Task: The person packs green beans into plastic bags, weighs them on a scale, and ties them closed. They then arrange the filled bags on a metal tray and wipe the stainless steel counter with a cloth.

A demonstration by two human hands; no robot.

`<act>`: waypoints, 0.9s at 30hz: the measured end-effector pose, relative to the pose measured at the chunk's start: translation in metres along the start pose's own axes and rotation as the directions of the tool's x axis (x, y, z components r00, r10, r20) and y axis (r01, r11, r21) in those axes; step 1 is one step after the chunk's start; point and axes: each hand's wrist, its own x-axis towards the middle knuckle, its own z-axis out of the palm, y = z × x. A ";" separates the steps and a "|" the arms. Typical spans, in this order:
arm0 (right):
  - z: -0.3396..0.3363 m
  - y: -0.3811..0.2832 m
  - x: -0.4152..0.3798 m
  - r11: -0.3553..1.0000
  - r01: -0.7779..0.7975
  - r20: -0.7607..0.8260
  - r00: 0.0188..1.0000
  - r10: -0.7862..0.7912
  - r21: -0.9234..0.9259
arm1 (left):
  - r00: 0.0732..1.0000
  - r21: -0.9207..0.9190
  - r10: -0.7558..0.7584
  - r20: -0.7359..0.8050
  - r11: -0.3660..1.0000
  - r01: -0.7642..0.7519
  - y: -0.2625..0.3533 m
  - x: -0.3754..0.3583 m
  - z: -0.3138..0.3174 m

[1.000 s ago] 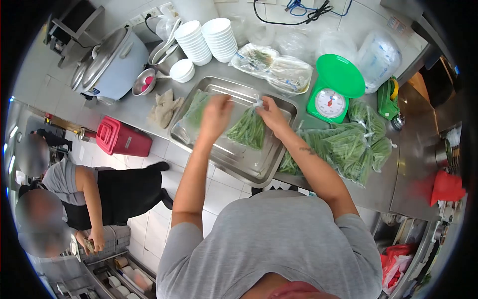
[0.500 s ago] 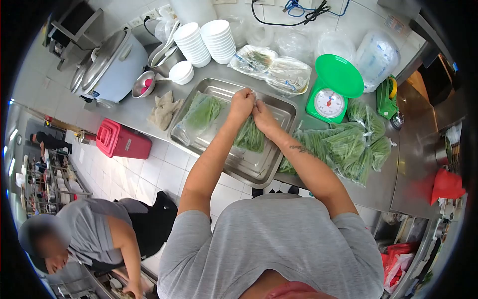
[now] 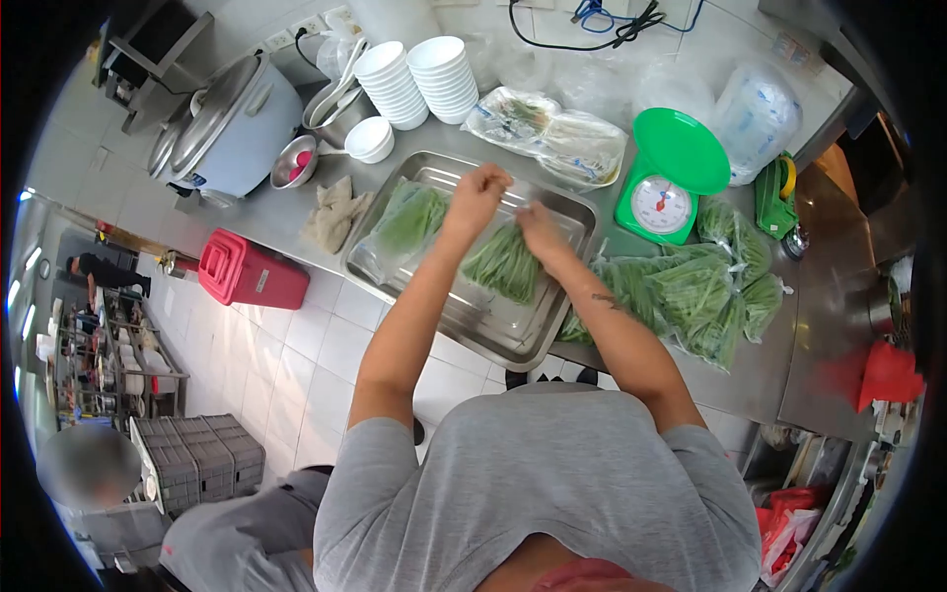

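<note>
My left hand [image 3: 476, 204] is closed in a pinch over the steel tray [image 3: 449, 333]; what lies between its fingertips is too small to make out. My right hand [image 3: 541, 235] is a short way to the right, its fingers smeared by motion, at the top of a clear plastic bag of green beans [image 3: 501, 264]. That bag lies in the tray below both hands. Another bag of greens [image 3: 406, 219] lies flat in the left part of the tray. Several more bags of green beans [image 3: 698, 296] are piled on the counter right of my right forearm.
A green scale [image 3: 661, 205] stands beyond the tray's right end. Wrapped packs [image 3: 546, 136], stacked white bowls [image 3: 441, 79], a metal bowl [image 3: 293, 163] and a cloth [image 3: 333, 214] line the counter. A red bin [image 3: 252, 271] and another person [image 3: 247, 533] are at left.
My hands have moved apart from their joined hold at the bag's top, the right one slightly down. The other person has shifted, uncovering a grey crate.
</note>
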 end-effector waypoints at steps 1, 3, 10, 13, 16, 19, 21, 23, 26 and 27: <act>-0.008 -0.003 0.000 0.998 -0.068 0.024 0.997 0.068 0.002 | 0.992 0.090 0.122 -0.020 0.989 -0.120 0.008 -0.002 -0.013; -0.028 -0.023 -0.014 0.993 -0.112 -0.032 0.993 0.114 0.041 | 0.902 0.451 0.417 -0.111 0.830 -0.328 0.016 -0.016 -0.054; -0.059 -0.025 -0.029 0.970 0.219 -0.316 0.917 -0.242 -0.107 | 0.813 0.803 0.395 -0.428 0.578 0.142 -0.040 -0.105 -0.115; -0.051 -0.049 -0.045 0.881 0.372 -0.163 0.889 -0.429 -0.290 | 0.941 0.747 0.138 -0.309 0.647 0.151 -0.053 -0.098 -0.130; -0.034 -0.080 -0.057 0.744 0.569 0.034 0.802 -0.597 -0.350 | 0.928 0.798 0.356 -0.109 0.589 -0.132 0.019 -0.069 -0.131; -0.010 -0.106 -0.051 0.763 0.613 0.200 0.789 -0.580 -0.205 | 0.922 0.795 0.383 0.065 0.538 -0.280 0.086 -0.053 -0.124; 0.006 -0.118 -0.047 0.754 0.637 0.270 0.763 -0.587 -0.159 | 0.939 0.787 0.324 0.118 0.546 -0.287 0.117 -0.046 -0.113; 0.019 -0.120 -0.042 0.732 0.662 0.328 0.735 -0.593 -0.161 | 0.919 0.744 0.318 0.232 0.551 -0.378 0.139 -0.042 -0.106; 0.023 -0.137 -0.050 0.903 0.426 0.534 0.751 -0.388 0.056 | 0.891 0.676 0.279 0.360 0.581 -0.454 0.135 -0.027 -0.088; 0.027 -0.132 -0.048 0.916 0.396 0.509 0.778 -0.368 0.057 | 0.885 0.656 0.260 0.387 0.597 -0.462 0.130 -0.023 -0.083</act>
